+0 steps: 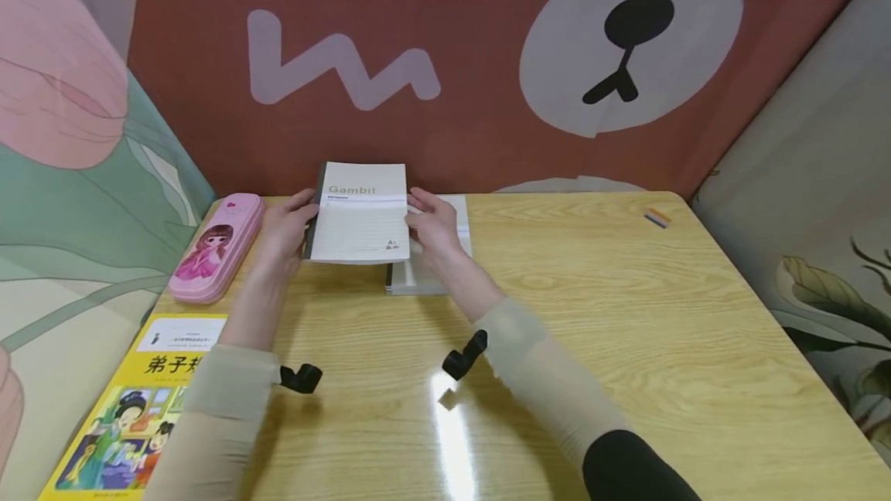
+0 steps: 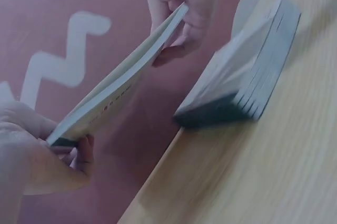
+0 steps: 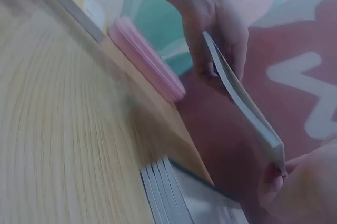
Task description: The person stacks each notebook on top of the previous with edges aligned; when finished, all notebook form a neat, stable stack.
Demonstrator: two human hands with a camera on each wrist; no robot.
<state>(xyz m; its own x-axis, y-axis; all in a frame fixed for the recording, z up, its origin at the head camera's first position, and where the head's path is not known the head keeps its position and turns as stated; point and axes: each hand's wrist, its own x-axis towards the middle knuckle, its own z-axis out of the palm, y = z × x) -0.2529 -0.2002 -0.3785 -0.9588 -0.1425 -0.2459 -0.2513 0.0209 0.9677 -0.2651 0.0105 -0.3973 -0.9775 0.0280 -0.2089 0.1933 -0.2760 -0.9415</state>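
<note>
Both hands hold one thin notebook with a pale cover marked "Gambit" and a dark spine strip, raised above the table. My left hand grips its spine side, and my right hand pinches the opposite edge. In the left wrist view the notebook is tilted, the left hand at its lower end. A stack of similar notebooks lies on the table behind and below, partly hidden by the held one and the right hand. Its layered edges show in the left wrist view.
A pink pencil case lies at the table's back left. In front of it is a yellow picture book, partly covered by the left sleeve. Small coloured strips lie at the back right. A patterned wall hanging stands behind the table.
</note>
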